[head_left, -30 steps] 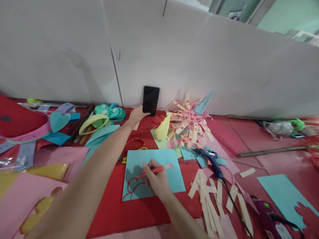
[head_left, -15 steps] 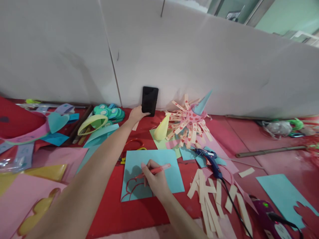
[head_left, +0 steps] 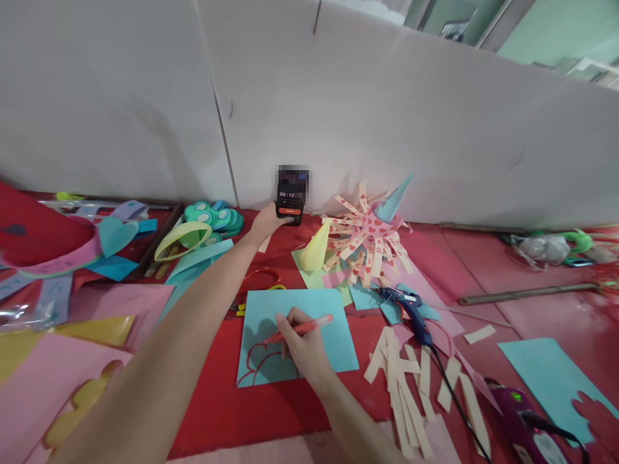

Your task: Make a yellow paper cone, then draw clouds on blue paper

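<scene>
My left hand (head_left: 269, 222) reaches out to a smartphone (head_left: 290, 207) propped upright against the pale wall. Its thumb lies over the phone's lower front and the other fingers are at its left edge, partly hidden. The screen is lit, with clock digits and an orange bar. My right hand (head_left: 304, 340) pinches a red marker (head_left: 312, 324), whose tip is down on a sheet of blue paper (head_left: 294, 303). Red curved outlines run along the sheet's lower left. Behind the sheet, red-handled scissors (head_left: 264, 278) are partly covered.
A yellow paper cone (head_left: 316, 248) and a pink heart-patterned paper craft (head_left: 372, 232) stand farther back. To the right lie a blue glue gun (head_left: 411, 309), several wooden sticks (head_left: 403, 399) and a purple device (head_left: 527, 419). Teal paper shapes (head_left: 213, 219) and pink paper (head_left: 58, 393) are on the left.
The phone's screen has gone from dark to lit, showing the digits and orange bar. Both hands stay in nearly the same places.
</scene>
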`<action>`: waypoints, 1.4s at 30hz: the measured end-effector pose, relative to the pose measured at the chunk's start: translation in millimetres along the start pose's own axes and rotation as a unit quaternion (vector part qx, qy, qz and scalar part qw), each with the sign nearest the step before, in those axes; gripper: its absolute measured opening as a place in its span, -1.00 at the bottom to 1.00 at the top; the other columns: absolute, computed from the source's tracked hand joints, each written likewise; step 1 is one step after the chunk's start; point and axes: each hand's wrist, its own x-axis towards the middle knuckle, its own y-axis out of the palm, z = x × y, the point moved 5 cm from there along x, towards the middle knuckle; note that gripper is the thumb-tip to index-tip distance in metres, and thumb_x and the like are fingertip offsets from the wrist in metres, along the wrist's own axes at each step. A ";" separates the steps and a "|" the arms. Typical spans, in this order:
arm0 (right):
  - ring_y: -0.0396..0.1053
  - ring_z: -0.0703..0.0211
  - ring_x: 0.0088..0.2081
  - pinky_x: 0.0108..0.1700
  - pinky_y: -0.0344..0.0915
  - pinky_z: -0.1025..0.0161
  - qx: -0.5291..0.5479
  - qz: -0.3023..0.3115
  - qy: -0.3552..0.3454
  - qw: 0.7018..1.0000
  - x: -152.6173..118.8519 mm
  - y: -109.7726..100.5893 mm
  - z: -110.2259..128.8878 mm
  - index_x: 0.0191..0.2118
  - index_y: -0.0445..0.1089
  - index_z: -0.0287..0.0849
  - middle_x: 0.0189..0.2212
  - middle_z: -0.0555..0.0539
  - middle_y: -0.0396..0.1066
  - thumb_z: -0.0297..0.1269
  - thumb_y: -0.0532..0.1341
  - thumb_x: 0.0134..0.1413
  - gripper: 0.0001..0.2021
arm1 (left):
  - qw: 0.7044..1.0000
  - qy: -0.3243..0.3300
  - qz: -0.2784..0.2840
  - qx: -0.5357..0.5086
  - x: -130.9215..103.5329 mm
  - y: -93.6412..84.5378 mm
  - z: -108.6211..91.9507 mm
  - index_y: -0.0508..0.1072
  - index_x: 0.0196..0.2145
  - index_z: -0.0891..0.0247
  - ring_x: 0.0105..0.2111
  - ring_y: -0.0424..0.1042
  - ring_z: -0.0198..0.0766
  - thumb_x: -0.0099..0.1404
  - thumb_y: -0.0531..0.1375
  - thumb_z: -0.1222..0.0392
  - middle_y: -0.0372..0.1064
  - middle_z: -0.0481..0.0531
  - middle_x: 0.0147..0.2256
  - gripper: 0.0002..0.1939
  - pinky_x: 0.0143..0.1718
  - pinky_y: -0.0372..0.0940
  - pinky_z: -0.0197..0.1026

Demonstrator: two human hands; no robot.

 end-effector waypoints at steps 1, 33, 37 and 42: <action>0.03 0.43 -0.79 -0.72 -0.09 0.43 0.000 0.000 -0.001 1.000 0.1 -0.1 0.0 -0.63 0.02 -0.14 -0.83 0.20 0.00 -0.01 0.12 -0.01 -0.62 | 1.000 -0.002 -0.017 -0.011 -2.5 -2.1 -0.7 0.26 -0.11 0.32 -0.10 0.32 -0.06 -0.01 0.25 0.07 0.35 0.18 -0.12 -0.48 -0.13 0.21 -0.13; 0.01 0.41 -0.80 -0.67 -0.02 0.40 -0.049 -0.054 -0.092 0.993 -9.5 -15.7 9.3 -0.64 0.09 -0.13 -0.88 0.19 0.02 -0.03 0.10 0.01 -0.63 | 0.984 0.144 0.072 -0.074 -243.8 -30.2 -6.3 0.36 -0.45 0.25 -0.33 0.34 -0.28 0.23 0.00 0.19 0.36 -0.01 -0.40 -0.81 -0.28 0.19 -0.25; -0.03 0.44 -0.81 -0.69 -0.05 0.40 -0.036 -0.045 -0.088 0.994 -9.6 -15.5 7.5 -0.63 0.12 -0.15 -0.87 0.21 0.00 -0.04 0.13 -0.01 -0.65 | 0.982 0.145 0.078 -0.088 -244.4 -32.4 -5.1 0.36 -0.45 0.25 -0.33 0.34 -0.29 0.23 0.00 0.20 0.36 0.00 -0.40 -0.81 -0.28 0.20 -0.26; -0.06 0.47 -0.81 -0.72 -0.08 0.39 -0.025 -0.049 -0.070 0.996 -8.3 -15.6 5.5 -0.64 0.13 -0.16 -0.82 0.17 0.10 0.00 0.14 -0.05 -0.63 | 0.982 0.126 0.084 -0.110 -245.5 -33.7 -4.1 0.37 -0.38 0.23 -0.30 0.36 -0.29 0.19 0.05 0.22 0.39 -0.01 -0.34 -0.88 -0.25 0.22 -0.25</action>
